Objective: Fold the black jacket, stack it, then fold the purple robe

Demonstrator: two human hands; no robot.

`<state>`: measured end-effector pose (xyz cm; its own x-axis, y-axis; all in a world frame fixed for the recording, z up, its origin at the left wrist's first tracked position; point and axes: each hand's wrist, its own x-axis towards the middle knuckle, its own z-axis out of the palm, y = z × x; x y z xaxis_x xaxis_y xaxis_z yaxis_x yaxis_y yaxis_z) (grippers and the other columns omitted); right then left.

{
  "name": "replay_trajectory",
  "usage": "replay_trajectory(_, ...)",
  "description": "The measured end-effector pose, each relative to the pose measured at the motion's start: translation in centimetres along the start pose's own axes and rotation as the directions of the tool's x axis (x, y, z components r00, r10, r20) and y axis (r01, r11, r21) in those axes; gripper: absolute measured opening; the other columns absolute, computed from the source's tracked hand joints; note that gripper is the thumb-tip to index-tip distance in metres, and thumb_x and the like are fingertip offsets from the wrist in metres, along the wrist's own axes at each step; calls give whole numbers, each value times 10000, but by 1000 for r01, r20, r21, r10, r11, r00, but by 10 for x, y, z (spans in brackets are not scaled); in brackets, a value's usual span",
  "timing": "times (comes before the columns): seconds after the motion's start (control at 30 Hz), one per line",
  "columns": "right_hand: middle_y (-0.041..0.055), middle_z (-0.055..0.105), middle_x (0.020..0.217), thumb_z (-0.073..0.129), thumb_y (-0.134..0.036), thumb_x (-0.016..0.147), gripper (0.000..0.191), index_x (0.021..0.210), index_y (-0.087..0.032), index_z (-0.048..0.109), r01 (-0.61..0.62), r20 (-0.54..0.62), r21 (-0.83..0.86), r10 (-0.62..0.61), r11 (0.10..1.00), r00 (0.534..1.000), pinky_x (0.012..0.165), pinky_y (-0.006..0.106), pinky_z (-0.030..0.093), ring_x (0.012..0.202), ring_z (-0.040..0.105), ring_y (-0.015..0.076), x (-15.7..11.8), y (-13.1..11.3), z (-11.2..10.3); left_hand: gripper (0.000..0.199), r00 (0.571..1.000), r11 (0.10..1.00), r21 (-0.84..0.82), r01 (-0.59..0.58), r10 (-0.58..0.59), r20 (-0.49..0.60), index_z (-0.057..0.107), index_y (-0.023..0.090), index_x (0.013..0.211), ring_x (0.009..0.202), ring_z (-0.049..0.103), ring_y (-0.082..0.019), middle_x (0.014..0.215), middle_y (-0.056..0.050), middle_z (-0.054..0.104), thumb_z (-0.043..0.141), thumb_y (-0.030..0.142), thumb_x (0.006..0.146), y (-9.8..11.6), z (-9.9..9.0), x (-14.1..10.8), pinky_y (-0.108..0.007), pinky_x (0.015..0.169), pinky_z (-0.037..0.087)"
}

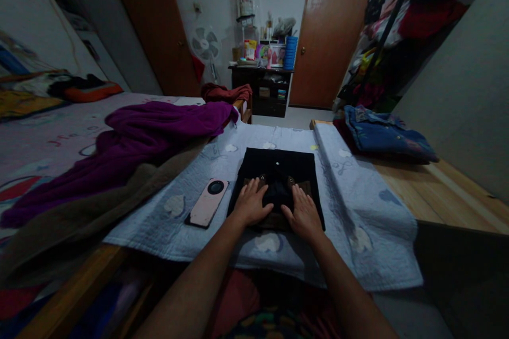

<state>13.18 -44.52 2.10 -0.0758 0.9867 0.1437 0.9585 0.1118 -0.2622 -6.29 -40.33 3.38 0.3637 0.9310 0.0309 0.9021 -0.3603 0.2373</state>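
Note:
In the head view a folded black garment (280, 161) lies in front of me, with brown patches and small round buttons or snaps on it. My left hand (252, 202) rests flat on its left side, fingers stretched out. On its right side my right hand (304, 212) lies flat too, fingers extended and thumb pointing inward. Both palms press on the cloth without gripping it. Under the garment is a light blue quilted cloth (266, 259) with pale heart shapes. A pink phone (207, 204) with a round black camera lies left of my left hand.
A purple cloth (159, 127) and a brown blanket (119, 201) lie on the bed at left. Folded denim clothing (382, 132) sits on a wooden board (429, 190) at right. Farther back are a dark cabinet (262, 108), a fan (205, 43) and hanging clothes (425, 18).

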Motion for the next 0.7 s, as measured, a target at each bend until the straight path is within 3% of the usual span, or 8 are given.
replay_trajectory(0.2,144,306,1532,401,-451,929,678,1477,-69,284,-15,41,-6,15,1000,999,1150,423,201,1424,261,249,-8,2,-7,678,1000,1000,0,-9,9,-2,415,220,1419,1447,186,-295,1563,-132,253,510,551,835,0,0,0,-452,1156,175)
replay_trajectory(0.3,165,411,1474,392,-432,939,604,1420,-67,398,-7,87,29,5,1000,996,1112,398,265,1381,350,264,-8,4,-23,677,1000,1000,-4,-6,6,-5,420,218,1418,1444,193,-301,1561,-135,256,512,548,834,0,0,1,-452,1154,183)
replay_trajectory(0.4,146,647,1222,299,-409,973,485,1227,-129,602,-18,121,109,4,994,993,961,330,398,1164,579,248,-1,7,-45,672,1000,1000,-7,-8,7,-8,418,230,1419,1443,197,-302,1563,-118,258,510,550,836,0,0,0,-456,1154,182)
replay_trajectory(0.5,95,722,975,242,-355,984,471,1053,-177,672,-66,100,160,51,985,994,805,289,443,912,667,213,10,8,-60,667,1000,1000,-8,-8,8,-11,418,232,1419,1444,193,-299,1564,-110,258,507,548,838,1,0,-1,-455,1155,178)
replay_trajectory(0.6,104,675,1147,299,-294,959,406,1170,-159,619,-26,-34,198,34,980,999,899,294,427,1052,619,209,24,7,-55,664,1000,1000,-11,-2,2,-8,427,225,1413,1442,200,-305,1563,-123,257,515,540,835,1,-1,-1,-452,1155,178)
replay_trajectory(0.7,145,498,1408,360,-317,941,471,1338,-103,496,43,-85,147,-31,988,996,1072,371,321,1314,430,242,33,7,-32,662,1000,1000,-16,-1,1,-1,423,231,1414,1443,198,-301,1566,-117,251,517,539,835,2,-3,-1,-456,1155,179)
